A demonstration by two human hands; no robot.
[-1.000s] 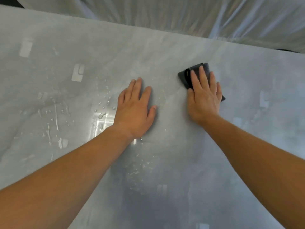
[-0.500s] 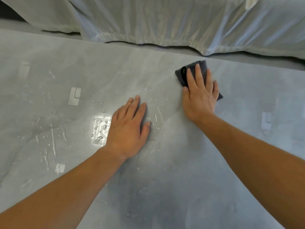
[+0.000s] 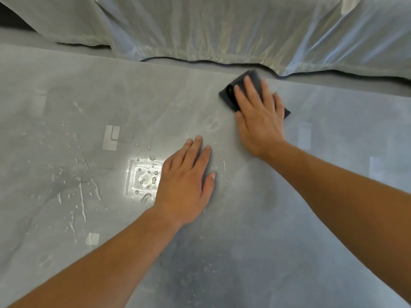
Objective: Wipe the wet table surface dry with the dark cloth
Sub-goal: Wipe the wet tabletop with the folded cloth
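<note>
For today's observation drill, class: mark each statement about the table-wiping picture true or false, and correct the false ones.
1. The right hand presses flat on the dark cloth. True.
2. The left hand holds a second cloth. False: it lies bare, flat on the table.
3. Water drops lie on the table left of the left hand. True.
4. The cloth sits at the table's near edge. False: it is near the far edge, close to the pale sheet.
5. The two hands overlap. False: they are apart.
</note>
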